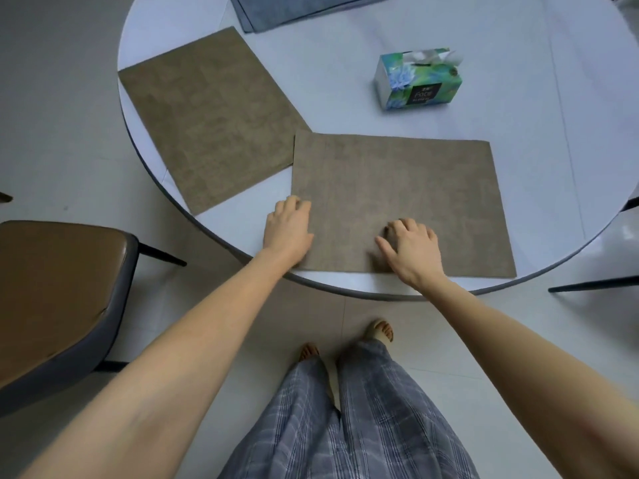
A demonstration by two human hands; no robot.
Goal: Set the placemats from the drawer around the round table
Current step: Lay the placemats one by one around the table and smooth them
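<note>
A brown placemat [408, 181] lies flat at the near edge of the round white table [345, 98]. My left hand [288, 231] rests on its left edge, fingers bent over the border. On the mat's near middle, my right hand [411, 250] presses down with spread fingers. A second brown placemat [211, 119] lies at an angle to the left, its corner next to the first mat. Grey-blue placemats [294, 8] sit at the far edge, partly cut off by the frame.
A green floral tissue box [416, 79] stands on the table beyond the near mat. A brown-seated chair [58, 292] is on the left, close to the table. Dark chair legs [594, 283] show at the right. My feet are on the pale tiled floor.
</note>
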